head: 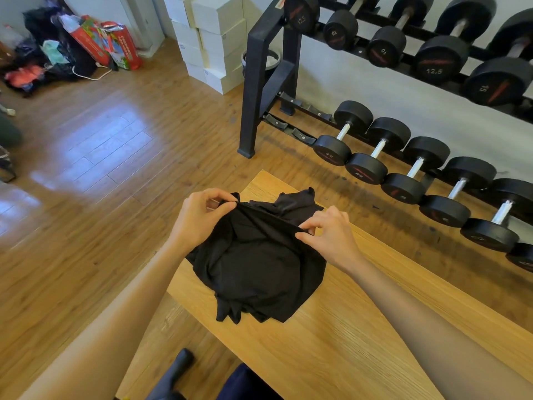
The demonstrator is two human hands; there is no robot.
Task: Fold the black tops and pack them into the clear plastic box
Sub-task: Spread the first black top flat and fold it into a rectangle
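I'm seeing both hands gripping the crumpled black fabric top [256, 261] along its upper edge. The left hand [202, 215] is pinching the edge between thumb and curled fingers at the far-left corner; the right hand [328, 232] is pinching the same edge further right. The edge is being pulled taut between them (the rest is hanging in loose folds). The lower part of the top is lying bunched on the light wooden table [360, 327], near its far corner. I'm also seeing a black metal dumbbell rack [259, 90] standing beyond the table, with black round dumbbells [366, 157] sitting in rows, and stacked white cardboard boxes [213, 39] behind it.
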